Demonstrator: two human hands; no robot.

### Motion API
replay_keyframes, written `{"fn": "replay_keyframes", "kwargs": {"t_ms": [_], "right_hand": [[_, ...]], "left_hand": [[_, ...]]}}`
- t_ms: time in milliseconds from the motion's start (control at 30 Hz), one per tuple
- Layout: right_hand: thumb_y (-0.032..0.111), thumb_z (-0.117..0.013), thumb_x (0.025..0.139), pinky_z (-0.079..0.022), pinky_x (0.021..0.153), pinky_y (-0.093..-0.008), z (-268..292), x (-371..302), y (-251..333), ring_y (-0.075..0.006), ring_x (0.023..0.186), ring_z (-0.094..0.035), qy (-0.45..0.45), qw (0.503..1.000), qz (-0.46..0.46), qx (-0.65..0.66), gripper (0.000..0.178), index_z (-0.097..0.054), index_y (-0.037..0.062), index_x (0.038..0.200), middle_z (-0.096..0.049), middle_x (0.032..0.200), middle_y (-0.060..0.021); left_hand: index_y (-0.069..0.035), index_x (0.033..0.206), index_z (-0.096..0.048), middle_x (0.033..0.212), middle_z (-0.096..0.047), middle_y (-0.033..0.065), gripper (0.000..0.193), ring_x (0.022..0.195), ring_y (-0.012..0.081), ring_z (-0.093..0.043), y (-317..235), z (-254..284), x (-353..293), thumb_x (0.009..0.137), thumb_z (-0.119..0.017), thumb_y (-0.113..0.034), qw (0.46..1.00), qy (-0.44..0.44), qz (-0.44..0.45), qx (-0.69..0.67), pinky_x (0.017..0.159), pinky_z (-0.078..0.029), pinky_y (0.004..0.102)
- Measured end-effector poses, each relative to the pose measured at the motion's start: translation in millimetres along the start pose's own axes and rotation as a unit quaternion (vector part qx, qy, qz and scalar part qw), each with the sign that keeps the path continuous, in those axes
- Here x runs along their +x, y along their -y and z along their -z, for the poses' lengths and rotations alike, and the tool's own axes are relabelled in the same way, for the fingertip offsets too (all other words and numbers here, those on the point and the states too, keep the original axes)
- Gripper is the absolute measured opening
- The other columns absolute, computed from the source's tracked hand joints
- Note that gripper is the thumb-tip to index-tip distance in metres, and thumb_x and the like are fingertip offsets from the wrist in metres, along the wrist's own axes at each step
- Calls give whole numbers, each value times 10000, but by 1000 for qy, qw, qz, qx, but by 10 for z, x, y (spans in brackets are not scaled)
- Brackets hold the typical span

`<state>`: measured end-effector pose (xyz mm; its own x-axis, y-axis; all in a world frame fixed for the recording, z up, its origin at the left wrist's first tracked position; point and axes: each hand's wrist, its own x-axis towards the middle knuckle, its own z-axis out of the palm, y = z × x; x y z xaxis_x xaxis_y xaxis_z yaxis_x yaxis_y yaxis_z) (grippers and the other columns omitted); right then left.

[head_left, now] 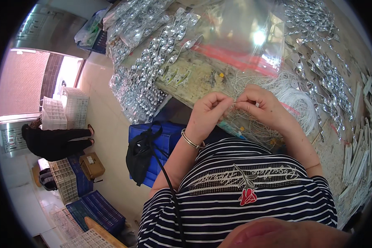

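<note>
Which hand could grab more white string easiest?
The right hand, probably. The bundle of white string lies right beside it, nearly touching. The left hand sits farther away, and both hands pinch a small piece between them.

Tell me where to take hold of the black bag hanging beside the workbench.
Grip the black bag by its strap loop at the top, coming from above on the person's left. The loop stands open there, while the body sags limp below, against the blue crate.
</note>
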<state>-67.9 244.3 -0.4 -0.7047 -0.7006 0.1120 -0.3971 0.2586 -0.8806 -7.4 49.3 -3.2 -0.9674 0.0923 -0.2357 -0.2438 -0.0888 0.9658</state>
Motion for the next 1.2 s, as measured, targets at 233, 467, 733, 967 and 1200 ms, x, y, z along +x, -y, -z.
{"fn": "replay_keyframes", "kwargs": {"t_ms": [233, 467, 733, 967, 1200], "right_hand": [[86, -561, 862, -386, 696, -242, 79, 8, 95, -117, 775, -487, -66, 994, -11, 89, 64, -571, 34, 827, -502, 814, -13], [91, -515, 897, -379, 745, -230, 210, -18, 191, -85, 817, -467, -109, 979, -23, 169, 98, -543, 24, 831, -475, 850, -3], [113, -475, 930, -392, 747, -247, 417, -88, 133, -93, 823, -467, -202, 937, -15, 283, 126, -552, 46, 857, -488, 983, -25], [147, -482, 938, -410, 763, -265, 727, -178, 34, -96, 819, -497, -257, 906, 28, 336, 137, -571, 44, 922, -537, 1014, -22], [182, -499, 930, -422, 801, -251, 850, -180, -69, -85, 901, -519, -314, 920, -93, 215, 224, -597, 21, 1052, -570, 1051, -27]], "left_hand": [[-10, 1086, -585, 946, -652, 63, 243, 852, 100, -603, 90, 43, -29, 849, -610, -58, 998, 24, -54, -14, 759, -476, 224], [-50, 1172, -571, 1036, -644, 62, 345, 955, 111, -592, 187, 125, -137, 831, -623, -51, 994, 81, -32, 65, 838, -457, 244], [-15, 1114, -593, 967, -651, 78, 305, 890, 136, -626, 472, 168, -295, 816, -644, -52, 982, 10, -131, 139, 790, -478, 245], [1, 986, -644, 896, -645, 85, 182, 804, 142, -620, 513, 344, -351, 811, -647, -47, 951, -19, -184, 248, 723, -477, 242], [-4, 888, -632, 847, -619, 105, 119, 770, 230, -587, 312, 476, -214, 774, -653, -31, 890, -154, -278, 328, 711, -459, 296]]}}
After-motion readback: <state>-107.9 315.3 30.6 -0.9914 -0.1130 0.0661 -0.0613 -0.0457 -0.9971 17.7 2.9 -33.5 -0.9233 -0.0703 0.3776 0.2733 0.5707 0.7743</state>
